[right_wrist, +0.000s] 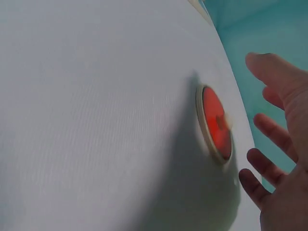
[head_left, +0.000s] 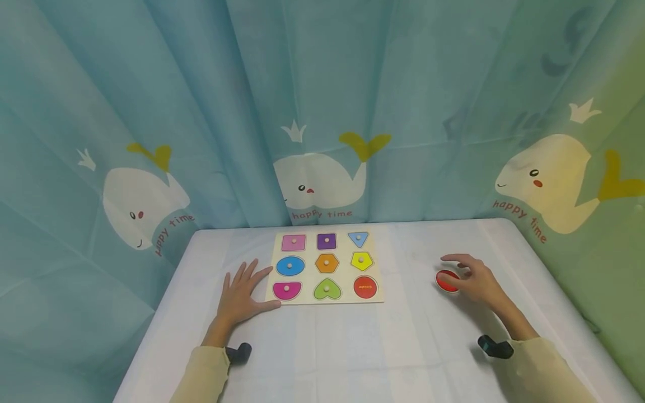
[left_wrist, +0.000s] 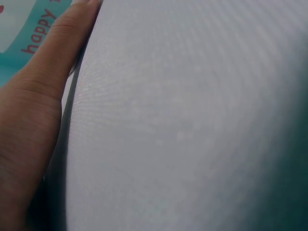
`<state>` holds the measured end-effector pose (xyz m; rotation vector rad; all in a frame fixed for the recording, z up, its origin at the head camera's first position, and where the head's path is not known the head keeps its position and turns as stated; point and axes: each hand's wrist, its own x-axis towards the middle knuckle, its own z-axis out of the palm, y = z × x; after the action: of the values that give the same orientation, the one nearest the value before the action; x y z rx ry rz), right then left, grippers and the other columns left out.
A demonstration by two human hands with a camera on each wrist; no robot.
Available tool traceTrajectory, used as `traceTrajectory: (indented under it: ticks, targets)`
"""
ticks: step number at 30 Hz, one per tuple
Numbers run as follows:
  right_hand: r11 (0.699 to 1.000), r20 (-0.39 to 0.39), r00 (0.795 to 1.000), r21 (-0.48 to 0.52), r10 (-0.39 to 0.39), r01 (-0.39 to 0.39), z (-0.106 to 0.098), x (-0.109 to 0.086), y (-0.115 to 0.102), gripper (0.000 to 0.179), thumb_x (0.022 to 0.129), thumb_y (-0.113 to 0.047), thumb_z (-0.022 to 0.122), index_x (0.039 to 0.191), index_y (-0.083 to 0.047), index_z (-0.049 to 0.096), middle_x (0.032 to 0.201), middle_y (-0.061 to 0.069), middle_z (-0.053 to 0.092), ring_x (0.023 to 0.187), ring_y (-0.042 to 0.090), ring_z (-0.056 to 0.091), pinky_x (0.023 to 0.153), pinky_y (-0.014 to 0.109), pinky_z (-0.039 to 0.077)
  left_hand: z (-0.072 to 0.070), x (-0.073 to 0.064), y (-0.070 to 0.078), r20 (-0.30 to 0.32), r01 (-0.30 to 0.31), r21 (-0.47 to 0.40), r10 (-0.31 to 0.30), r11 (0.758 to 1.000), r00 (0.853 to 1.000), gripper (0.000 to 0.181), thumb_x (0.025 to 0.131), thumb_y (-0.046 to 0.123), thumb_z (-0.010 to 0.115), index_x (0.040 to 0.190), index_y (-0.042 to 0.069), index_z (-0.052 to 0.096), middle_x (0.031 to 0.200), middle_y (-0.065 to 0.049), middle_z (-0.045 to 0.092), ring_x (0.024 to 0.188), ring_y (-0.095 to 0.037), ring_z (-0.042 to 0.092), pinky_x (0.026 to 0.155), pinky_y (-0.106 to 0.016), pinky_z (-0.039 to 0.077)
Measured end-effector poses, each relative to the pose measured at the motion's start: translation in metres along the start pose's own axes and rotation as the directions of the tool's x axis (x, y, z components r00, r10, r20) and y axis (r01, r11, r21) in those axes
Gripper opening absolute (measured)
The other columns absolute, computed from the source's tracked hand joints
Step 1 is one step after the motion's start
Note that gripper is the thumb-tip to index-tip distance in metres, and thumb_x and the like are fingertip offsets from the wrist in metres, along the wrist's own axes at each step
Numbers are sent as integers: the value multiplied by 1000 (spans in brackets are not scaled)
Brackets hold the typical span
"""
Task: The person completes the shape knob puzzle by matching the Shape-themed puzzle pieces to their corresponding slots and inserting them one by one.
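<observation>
My left hand (head_left: 239,296) lies on the table with fingers spread, its thumb and index fingertips at the left edge of a cream shape puzzle board (head_left: 311,252). In the left wrist view only the thumb side of the left hand (left_wrist: 36,106) shows. My right hand (head_left: 476,284) hovers over a red round puzzle piece (head_left: 445,287), thumb and fingers apart. Seen from the right wrist, the red piece (right_wrist: 214,113) lies flat on the table with its pale knob up, and a gap shows between it and the fingers.
Several knobbed shapes sit in the board, among them a green heart (head_left: 327,292) and a yellow pentagon (head_left: 361,263). A red circular spot (head_left: 365,287) with printing and no knob is at its near right corner. A whale-print curtain (head_left: 322,84) hangs behind the white-covered table (head_left: 342,347).
</observation>
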<state>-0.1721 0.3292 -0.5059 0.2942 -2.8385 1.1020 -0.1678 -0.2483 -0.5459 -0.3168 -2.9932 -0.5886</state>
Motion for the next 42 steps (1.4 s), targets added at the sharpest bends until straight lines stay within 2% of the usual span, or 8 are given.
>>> traceTrajectory:
  ticks: [5,10,15,21,26,42]
  targets:
    - [998,18,998,6,60,-60,-1,-3,12,48,91,-28,81,131,-5,66,134,25,60,106,42,62,87,53,52,-1,1,-2,-2,-1,3,1,1000,1000,94,73,69,78,152,28,50,166,-16,31,154,-45,18,116,-77,6]
    - [995,39,995,10,96,-96,2,-6,17,48,92,-26,79,132,-2,65,136,28,58,118,47,57,99,64,50,-5,2,0,-3,-5,8,5,1000,1000,93,73,68,78,152,27,51,166,-16,31,153,-45,18,116,-77,6]
    - [996,40,995,14,91,-91,5,-6,19,44,92,-22,79,128,-1,67,135,29,59,126,48,52,103,66,45,-7,2,3,6,-3,0,3,1000,1000,92,73,67,78,151,26,52,166,-17,30,154,-45,17,116,-76,5]
    - [998,25,998,14,63,-64,6,-6,23,33,91,-15,79,120,-2,71,133,27,60,127,48,51,103,66,45,-5,3,1,-1,-6,7,6,1000,1000,92,73,68,78,151,27,52,166,-16,31,153,-45,18,116,-77,6]
    - [998,17,998,-6,55,-55,7,-6,25,32,91,-14,79,119,-1,72,135,27,60,129,49,51,103,63,45,-2,3,-1,-5,-7,14,7,1000,1000,92,72,68,78,151,27,52,166,-16,31,153,-45,18,116,-77,7]
    - [994,35,993,11,112,-112,8,-6,27,26,91,-17,79,112,-1,74,138,25,59,132,47,48,106,61,44,1,2,-1,8,7,16,-7,1000,1000,94,72,70,77,152,28,52,166,-15,32,154,-44,18,116,-77,6]
